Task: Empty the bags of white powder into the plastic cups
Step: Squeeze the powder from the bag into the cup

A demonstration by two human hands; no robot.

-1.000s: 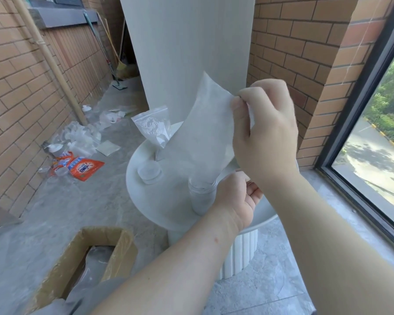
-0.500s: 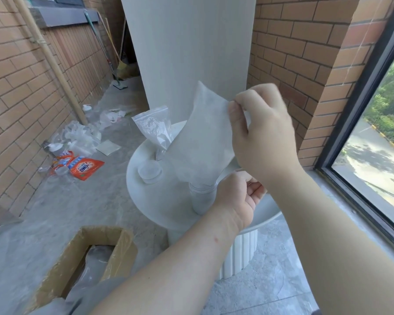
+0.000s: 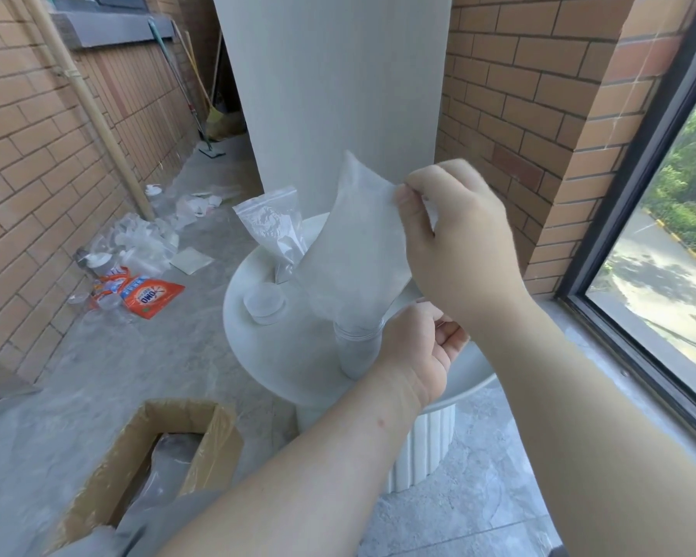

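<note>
Powder bag (image 3: 360, 251), upended over the clear plastic cup (image 3: 356, 347) on the round white table (image 3: 282, 367), has its mouth in the cup's rim. Right hand (image 3: 455, 243) pinches the bag's raised corner between thumb and fingers. Left hand (image 3: 422, 347) is curled around the cup's rim and the bag's mouth; its fingers hide the contact. Behind stands a zip bag (image 3: 272, 231), beside a lidded tub (image 3: 264, 305). On the floor lies an orange "OMO" packet (image 3: 151, 295).

a round white table (image 3: 298, 367) bears a plastic cup (image 3: 354, 351), a lid (image 3: 265, 304) and, seemingly, a propped bag (image 3: 272, 231).
</note>
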